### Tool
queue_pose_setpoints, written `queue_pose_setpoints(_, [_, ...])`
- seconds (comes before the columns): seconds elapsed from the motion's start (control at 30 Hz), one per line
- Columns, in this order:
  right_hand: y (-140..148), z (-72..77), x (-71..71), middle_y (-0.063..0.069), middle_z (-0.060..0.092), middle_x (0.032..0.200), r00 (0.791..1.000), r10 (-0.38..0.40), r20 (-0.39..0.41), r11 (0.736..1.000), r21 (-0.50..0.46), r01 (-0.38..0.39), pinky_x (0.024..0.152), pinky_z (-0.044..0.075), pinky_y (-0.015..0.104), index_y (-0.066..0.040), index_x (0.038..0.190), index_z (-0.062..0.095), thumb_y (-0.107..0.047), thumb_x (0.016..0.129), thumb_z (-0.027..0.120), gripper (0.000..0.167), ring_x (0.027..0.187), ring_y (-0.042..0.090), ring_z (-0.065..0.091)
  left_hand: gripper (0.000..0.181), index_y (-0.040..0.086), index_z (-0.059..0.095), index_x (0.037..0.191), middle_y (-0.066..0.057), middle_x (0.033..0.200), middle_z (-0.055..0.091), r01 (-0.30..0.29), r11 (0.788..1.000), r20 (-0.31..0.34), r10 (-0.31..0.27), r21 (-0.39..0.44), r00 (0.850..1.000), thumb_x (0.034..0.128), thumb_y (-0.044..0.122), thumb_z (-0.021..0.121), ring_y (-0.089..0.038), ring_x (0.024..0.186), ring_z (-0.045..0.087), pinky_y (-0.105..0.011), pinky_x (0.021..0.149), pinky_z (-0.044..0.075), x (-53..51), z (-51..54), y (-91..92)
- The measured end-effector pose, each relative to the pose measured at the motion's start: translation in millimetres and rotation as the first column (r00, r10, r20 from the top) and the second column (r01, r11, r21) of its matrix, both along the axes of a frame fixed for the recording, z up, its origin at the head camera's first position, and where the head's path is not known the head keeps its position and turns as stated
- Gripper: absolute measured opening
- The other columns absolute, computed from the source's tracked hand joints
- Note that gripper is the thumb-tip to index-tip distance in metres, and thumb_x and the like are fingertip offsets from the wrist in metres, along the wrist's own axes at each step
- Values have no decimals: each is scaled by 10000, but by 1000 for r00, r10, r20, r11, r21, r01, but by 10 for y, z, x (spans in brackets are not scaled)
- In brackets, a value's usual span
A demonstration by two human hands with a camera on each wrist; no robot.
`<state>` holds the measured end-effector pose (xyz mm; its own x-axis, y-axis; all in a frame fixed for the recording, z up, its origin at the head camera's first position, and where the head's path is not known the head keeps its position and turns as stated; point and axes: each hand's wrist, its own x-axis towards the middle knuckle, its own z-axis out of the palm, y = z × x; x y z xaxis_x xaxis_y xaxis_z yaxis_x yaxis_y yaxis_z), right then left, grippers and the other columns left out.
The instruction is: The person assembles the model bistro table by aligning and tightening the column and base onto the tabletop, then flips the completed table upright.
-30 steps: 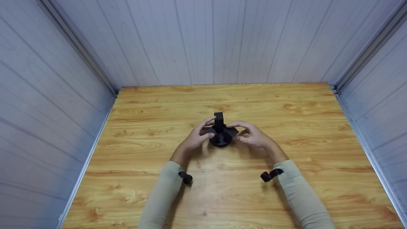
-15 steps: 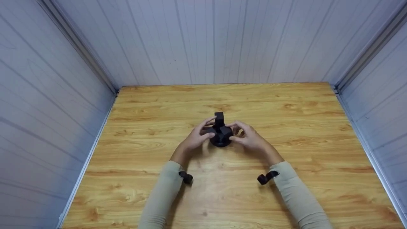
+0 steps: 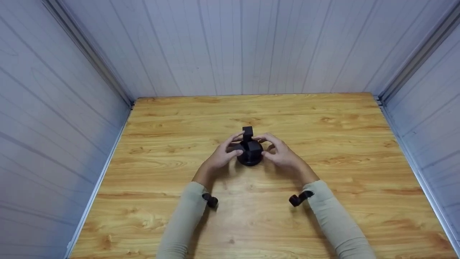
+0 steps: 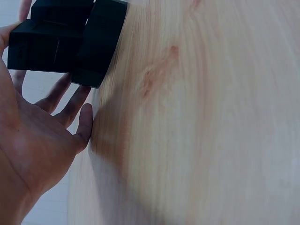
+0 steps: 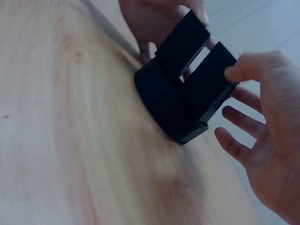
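Note:
A black round-based object stands on the wooden table, its base [image 3: 250, 160] flat on the surface. A tall black block [image 3: 247, 131] rises at its back, and a lower black block [image 3: 254, 146] sits in front. My left hand [image 3: 220, 157] holds the object from the left, thumb in front and fingers behind. From the other side my right hand [image 3: 283, 155] pinches a block, with its thumb [image 5: 253, 67] on the block's face in the right wrist view. Some right fingers are spread free below. The left wrist view shows black blocks [image 4: 44, 47] beside the left palm.
The wooden table [image 3: 172, 216] extends around both arms. Pale panelled walls [image 3: 215, 46] enclose its back and both sides. A black wrist mount [image 3: 210, 200] is on the left sleeve and another black mount [image 3: 300, 198] on the right sleeve.
The lower block has turned from pointing out to the right to facing the front. My right hand has moved slightly left with it. The left hand and the base stay in place.

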<state>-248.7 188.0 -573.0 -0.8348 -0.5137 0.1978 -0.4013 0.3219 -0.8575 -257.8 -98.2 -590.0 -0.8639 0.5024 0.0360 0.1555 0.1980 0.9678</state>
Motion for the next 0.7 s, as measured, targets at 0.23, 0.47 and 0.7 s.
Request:
queue_pose_setpoints(0.23, [-3,-7,-21,171,696,1507,1000,11,-16,998,55,-10,969,568,406,-128,1506,716,-32,1058,735,459,1291,328,638,710,202,385,1770,-225,1750,477,-1,1000,0,1,-23,1000,1122,145,672,-442,1626,486,-597,1346,396,-8,-3,-13])
queue_pose_setpoints(0.47, [-71,-100,-27,208,711,1294,979,-174,-105,983,38,179,879,534,353,-8,1352,705,-103,998,859,398,1105,320,644,714,168,379,1770,-240,1738,488,3,1000,-23,-3,-13,1000,1119,132,671,-436,1630,480,-601,1342,400,-16,-1,-19])
queue_pose_setpoints(0.7, [-66,-132,-8,215,667,1409,983,-173,-59,985,-1,174,938,570,456,-32,1523,597,-105,1007,849,578,1282,358,642,718,149,369,1771,-261,1735,481,2,1000,-7,-2,-1,1000,1119,118,668,-446,1614,502,-586,1331,422,-5,-1,-6])
